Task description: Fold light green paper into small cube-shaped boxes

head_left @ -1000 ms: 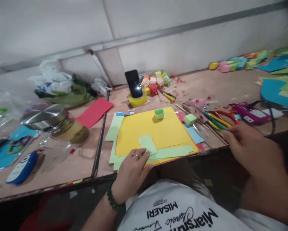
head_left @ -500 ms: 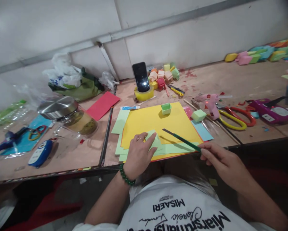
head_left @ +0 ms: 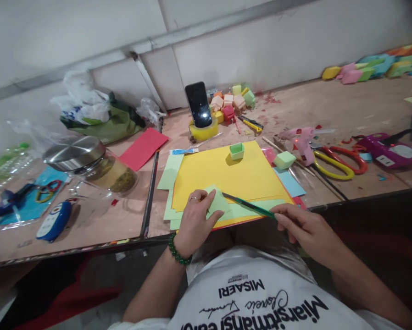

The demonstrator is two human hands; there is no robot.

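My left hand (head_left: 196,214), with a ring and a green bead bracelet, rests at the front of the yellow paper sheet (head_left: 206,169). Its thumb and index finger hold a small light green piece of paper (head_left: 219,201). In my right hand (head_left: 297,224) is a slim green tool (head_left: 250,205) with a dark, flat, blade-like tip, gripped near its rear end. That tip reaches to the right edge of the small green paper. Light green sheets (head_left: 261,209) lie under both, along the front edge. An open-topped green paper box (head_left: 236,151) stands on the yellow sheet's far part.
Around the sheets are a closed green paper block (head_left: 284,160), a pink glue gun (head_left: 304,144), scissors (head_left: 333,165) and a yellow cutter (head_left: 251,123). A phone (head_left: 198,104) leans in a tape roll (head_left: 203,130). Left stands a lidded glass jar (head_left: 118,176). The table's front edge runs close by.
My right hand has moved left, bringing the tool's tip up to the small green paper. My left hand still holds that paper, its thumb and finger slightly shifted. The view has shifted slightly.
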